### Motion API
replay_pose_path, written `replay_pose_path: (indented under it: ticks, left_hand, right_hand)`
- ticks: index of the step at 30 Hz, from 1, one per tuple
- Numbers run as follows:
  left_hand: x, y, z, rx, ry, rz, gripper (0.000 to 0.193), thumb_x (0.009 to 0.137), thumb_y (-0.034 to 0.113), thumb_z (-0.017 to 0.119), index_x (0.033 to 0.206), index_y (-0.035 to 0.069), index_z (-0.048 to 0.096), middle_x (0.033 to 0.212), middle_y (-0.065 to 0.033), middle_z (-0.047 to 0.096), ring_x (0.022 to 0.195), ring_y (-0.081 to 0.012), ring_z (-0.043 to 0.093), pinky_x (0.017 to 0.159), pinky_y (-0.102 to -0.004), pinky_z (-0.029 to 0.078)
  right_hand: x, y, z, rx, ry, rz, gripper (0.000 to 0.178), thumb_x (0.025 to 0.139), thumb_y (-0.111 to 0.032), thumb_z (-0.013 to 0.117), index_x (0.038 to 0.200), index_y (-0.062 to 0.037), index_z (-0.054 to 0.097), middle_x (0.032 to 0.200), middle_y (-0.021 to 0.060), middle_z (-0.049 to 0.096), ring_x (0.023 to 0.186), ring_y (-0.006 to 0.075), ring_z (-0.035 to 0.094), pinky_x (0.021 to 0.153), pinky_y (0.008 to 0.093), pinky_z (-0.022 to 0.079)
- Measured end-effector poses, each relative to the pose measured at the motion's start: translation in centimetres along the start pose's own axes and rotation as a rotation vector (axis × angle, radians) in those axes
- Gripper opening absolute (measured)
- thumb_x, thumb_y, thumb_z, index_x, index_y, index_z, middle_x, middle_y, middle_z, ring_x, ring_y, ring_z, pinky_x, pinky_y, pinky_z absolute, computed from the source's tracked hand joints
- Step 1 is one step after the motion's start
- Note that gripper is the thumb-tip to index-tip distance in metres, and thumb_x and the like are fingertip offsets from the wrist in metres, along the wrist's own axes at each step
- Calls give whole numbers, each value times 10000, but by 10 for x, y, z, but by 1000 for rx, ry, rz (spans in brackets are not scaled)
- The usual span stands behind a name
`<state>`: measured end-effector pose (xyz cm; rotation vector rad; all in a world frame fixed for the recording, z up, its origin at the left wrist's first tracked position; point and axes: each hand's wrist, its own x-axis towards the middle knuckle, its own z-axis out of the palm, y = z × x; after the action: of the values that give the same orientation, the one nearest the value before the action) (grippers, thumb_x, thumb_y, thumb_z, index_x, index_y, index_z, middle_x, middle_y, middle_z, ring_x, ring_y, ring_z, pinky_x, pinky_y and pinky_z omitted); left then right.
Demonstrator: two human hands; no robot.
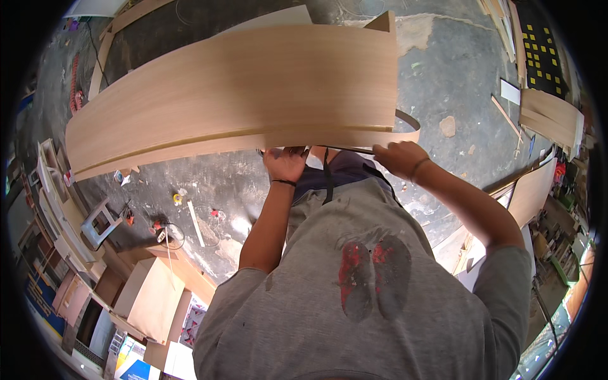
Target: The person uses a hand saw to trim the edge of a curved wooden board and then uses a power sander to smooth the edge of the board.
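Note:
A large wooden panel (253,82) with pale wood grain lies across the view in front of me, a groove-like line running along its near edge. At its right end a thin band (410,123) of the same colour curls out in a loop. My right hand (400,158) is closed around the end of a thin dark strip (358,150) just below that edge. Against the panel's near edge is my left hand (285,164), its fingers curled and partly hidden under the wood. The strip runs toward it, but what the left fingers grip cannot be made out.
The grey floor (443,82) is stained and littered with scraps. At the left are a light blue stool (100,223) and a wooden stick (196,223). A wooden box (152,301) stands at lower left. Boards (532,190) lean at the right.

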<state>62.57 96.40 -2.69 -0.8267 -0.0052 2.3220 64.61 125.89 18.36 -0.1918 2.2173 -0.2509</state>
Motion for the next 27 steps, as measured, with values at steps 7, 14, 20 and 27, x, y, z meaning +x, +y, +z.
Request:
replay_pose_path:
  ticks: [7,14,20,27]
  left_hand:
    - [6,-10,1,-16,85,-26,651,877,586,310,1147,35,528,1202,-167,515,1118,-338,452,999,-481,286]
    - [48,-23,-49,-60,-15,-58,619,885,536,348,1205,34,514,1229,-172,527,1158,-359,451,1011,-509,292]
    - [18,-67,29,3,38,-206,505,870,478,434,1125,64,571,1196,-131,571,1150,-335,480,995,-486,329]
    - [56,-79,-28,19,171,-110,473,835,441,475,1149,97,562,1211,-100,555,1136,-303,475,1032,-482,269]
  right_hand:
    - [-14,1,11,7,6,8,217,932,-297,417,1025,-127,514,763,168,641,703,328,651,625,444,508]
    - [4,42,37,-62,46,-31,233,952,-347,402,1004,-142,499,742,137,637,696,334,640,596,444,498]
    - [-55,35,21,-13,-42,143,217,953,-343,405,1014,-154,492,763,139,625,698,328,642,597,447,499]
    - [-29,65,26,-87,-77,91,210,953,-324,408,1008,-143,497,738,129,633,692,312,642,590,440,498]
